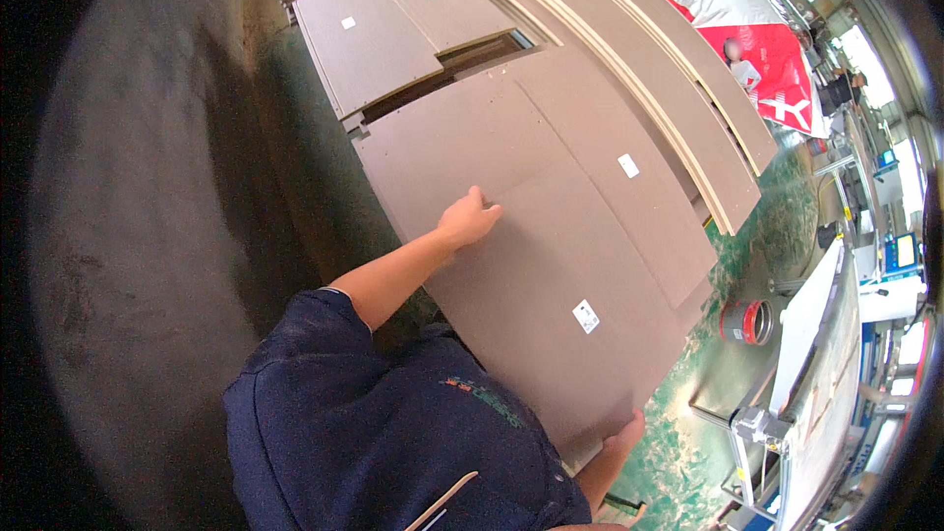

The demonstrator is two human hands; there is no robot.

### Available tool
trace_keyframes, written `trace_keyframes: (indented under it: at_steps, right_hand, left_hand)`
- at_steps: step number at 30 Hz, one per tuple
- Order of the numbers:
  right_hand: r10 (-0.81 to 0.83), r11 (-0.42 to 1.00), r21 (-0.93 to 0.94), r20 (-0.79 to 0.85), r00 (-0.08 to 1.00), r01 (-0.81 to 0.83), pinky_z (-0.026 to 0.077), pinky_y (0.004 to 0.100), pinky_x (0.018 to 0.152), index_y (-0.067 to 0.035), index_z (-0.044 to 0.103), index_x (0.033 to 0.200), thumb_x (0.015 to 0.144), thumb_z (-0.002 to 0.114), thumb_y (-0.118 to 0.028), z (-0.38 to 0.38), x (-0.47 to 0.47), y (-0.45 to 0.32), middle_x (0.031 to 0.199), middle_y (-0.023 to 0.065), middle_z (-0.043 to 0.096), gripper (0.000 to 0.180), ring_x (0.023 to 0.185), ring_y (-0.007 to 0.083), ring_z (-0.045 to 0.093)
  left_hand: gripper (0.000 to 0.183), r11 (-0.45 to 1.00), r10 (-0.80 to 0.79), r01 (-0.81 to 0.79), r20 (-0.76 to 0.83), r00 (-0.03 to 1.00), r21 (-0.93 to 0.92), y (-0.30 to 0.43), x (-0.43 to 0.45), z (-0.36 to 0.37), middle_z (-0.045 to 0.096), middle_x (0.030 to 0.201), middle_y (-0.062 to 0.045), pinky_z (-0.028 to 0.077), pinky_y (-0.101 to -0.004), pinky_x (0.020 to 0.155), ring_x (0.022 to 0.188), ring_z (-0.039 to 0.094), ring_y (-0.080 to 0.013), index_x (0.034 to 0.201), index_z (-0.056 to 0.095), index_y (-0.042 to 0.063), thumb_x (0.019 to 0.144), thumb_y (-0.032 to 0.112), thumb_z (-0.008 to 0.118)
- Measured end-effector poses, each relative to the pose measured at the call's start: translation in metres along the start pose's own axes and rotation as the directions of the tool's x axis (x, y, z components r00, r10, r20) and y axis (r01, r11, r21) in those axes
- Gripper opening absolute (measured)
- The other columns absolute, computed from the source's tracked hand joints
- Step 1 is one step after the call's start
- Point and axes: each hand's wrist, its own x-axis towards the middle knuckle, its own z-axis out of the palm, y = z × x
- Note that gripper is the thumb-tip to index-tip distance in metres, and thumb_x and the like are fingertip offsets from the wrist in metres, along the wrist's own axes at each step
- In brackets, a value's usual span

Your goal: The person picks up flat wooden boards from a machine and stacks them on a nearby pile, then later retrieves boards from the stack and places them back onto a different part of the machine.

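A brown flat panel (546, 273) with a white label (586, 316) lies on a stack of similar panels before me. My left hand (470, 217) is over the panel's upper part, its fingers bent at a faint edge line; whether it grips anything is unclear. Low on the right, my right hand (627, 434) holds the near corner edge of the panel, its fingers partly hidden. Beside it lies another brown panel (649, 184) with a small white label.
Further labelled panels (361, 37) and long board stacks (634, 37) lie beyond. To the right are a metal bucket (747, 322) on the green floor, a metal-framed machine table (818, 383), and a person (743, 70) farther back. A grey wall (140, 236) runs along the left.
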Motion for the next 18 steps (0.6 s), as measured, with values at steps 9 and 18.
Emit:
trace_keyframes:
  at_steps: [9,18]
  right_hand:
    - [-0.035,0.999,0.028,0.142,0.989,0.031,0.047,0.0410,0.085,0.001,0.059,0.102,0.079,0.054,-0.025,0.044,-0.008,0.018,0.103,0.0117,0.062,0.035,0.093,0.0281,0.060]
    - [-0.188,0.982,-0.010,0.103,0.977,0.190,0.048,0.0404,0.086,0.000,0.057,0.106,0.082,0.051,-0.027,0.133,-0.061,0.054,0.106,0.0112,0.061,0.037,0.096,0.0270,0.059]
  left_hand:
    - [0.044,0.997,-0.043,0.053,-0.162,0.986,0.057,-0.027,0.009,-0.052,0.063,0.107,-0.022,0.045,-0.0431,0.090,0.105,0.058,-0.0362,0.106,0.055,0.001,0.086,0.040,0.053]
    - [0.048,0.999,-0.014,0.008,-0.130,0.991,-0.050,-0.077,0.063,-0.124,0.065,0.102,-0.019,0.045,-0.0420,0.087,0.101,0.060,-0.0338,0.102,0.057,0.001,0.082,0.044,0.054]
